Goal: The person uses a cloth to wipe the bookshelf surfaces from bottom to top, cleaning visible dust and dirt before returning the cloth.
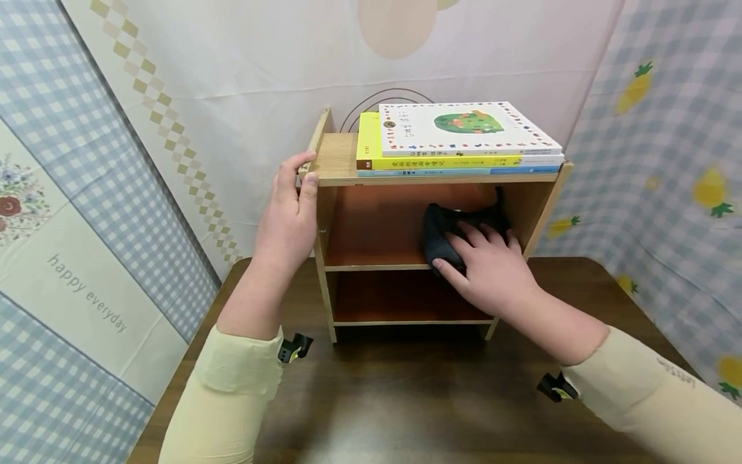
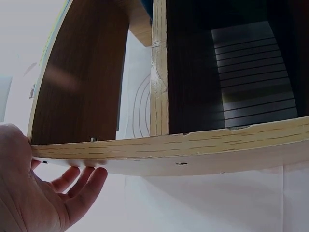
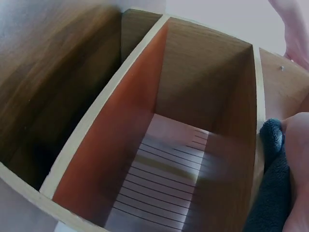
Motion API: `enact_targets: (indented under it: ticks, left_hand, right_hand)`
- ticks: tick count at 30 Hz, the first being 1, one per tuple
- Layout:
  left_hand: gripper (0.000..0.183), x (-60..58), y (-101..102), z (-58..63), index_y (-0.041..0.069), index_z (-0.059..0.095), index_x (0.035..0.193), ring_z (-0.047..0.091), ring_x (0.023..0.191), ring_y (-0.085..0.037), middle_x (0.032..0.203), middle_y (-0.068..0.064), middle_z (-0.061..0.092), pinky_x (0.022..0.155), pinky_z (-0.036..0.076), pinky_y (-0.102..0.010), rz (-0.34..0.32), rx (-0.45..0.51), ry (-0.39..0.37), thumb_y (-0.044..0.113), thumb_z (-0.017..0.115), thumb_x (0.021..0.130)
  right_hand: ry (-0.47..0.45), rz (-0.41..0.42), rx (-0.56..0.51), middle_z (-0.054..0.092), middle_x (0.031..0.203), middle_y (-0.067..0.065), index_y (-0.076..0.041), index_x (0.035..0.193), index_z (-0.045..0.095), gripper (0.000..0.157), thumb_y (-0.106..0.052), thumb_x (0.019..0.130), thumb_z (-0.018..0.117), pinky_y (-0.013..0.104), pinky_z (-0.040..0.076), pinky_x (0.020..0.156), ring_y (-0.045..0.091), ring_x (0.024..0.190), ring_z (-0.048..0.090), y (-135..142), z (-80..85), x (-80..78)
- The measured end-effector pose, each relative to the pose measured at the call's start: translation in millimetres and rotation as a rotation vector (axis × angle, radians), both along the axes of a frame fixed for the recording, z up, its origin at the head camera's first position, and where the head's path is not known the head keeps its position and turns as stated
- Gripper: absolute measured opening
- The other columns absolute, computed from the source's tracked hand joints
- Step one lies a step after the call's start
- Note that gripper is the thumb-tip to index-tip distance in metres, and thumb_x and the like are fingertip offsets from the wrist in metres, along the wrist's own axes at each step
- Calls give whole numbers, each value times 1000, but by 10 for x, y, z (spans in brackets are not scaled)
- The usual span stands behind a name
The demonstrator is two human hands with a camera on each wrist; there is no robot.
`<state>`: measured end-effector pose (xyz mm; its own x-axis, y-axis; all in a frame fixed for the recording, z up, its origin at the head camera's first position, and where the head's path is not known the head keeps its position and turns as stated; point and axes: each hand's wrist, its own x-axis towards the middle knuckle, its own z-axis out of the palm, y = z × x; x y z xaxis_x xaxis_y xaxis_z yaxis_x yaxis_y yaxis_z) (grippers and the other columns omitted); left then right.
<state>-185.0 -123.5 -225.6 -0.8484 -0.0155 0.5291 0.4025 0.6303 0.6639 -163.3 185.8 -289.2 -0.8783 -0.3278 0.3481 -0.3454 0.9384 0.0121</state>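
The left hand [image 1: 286, 225] gripped the wooden shelf unit [image 1: 339, 158] at its top left corner, thumb at the front edge. The right hand [image 1: 501, 272] grasped a bunched dark cloth [image 1: 436, 235], fingers spread over it, at the right end of the upper compartment, beneath the stacked books [image 1: 464, 132].

Left hand [image 2: 43, 200] holding left side panel [image 2: 212, 142] of wooden rack [image 2: 82, 82]. Shelf board [image 2: 159, 92] meeting panel edge. Far behind, white cloth [image 2: 136, 111] with curved lines. Farther right, bit of dark blue thing [image 2: 148, 8].
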Motion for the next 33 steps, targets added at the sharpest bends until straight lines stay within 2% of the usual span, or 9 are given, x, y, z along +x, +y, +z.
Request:
enact_targets:
  ticks: [6, 11, 21, 33]
  left_hand:
    - [50, -13, -26, -11, 35, 33, 148, 49, 125, -31, 156, 0, 31, 97, 39, -56, -9, 7, -9, 57, 28, 103]
    - [49, -9, -59, -11, 35, 32, 149, 50, 119, -32, 154, -4, 32, 96, 39, -55, -17, 11, -10, 56, 29, 104]
    - [49, 9, -53, -8, 33, 31, 148, 50, 107, -33, 150, -9, 34, 90, 39, -53, -10, 13, -3, 54, 29, 104]
    - [48, -4, 9, -8, 35, 31, 148, 50, 107, -33, 152, -6, 33, 88, 40, -54, -8, 7, -3, 55, 28, 104]
  right_hand:
    - [72, 25, -30, 49, 144, 14, -18, 137, 60, 54, -54, 99, 49, 69, 31, 96, 43, 126, 44, -21, -91, -42]
    - [127, 41, -35, 53, 141, 13, -20, 134, 63, 48, -50, 99, 50, 68, 37, 90, 42, 123, 48, -58, -117, -62]
    - [117, 16, -37, 53, 141, 10, -22, 135, 62, 45, -47, 100, 51, 67, 39, 89, 40, 126, 47, -163, -121, -73]
    - [123, 28, -4, 54, 140, 9, -25, 136, 61, 45, -50, 101, 47, 67, 38, 91, 40, 126, 47, -423, -108, -64]
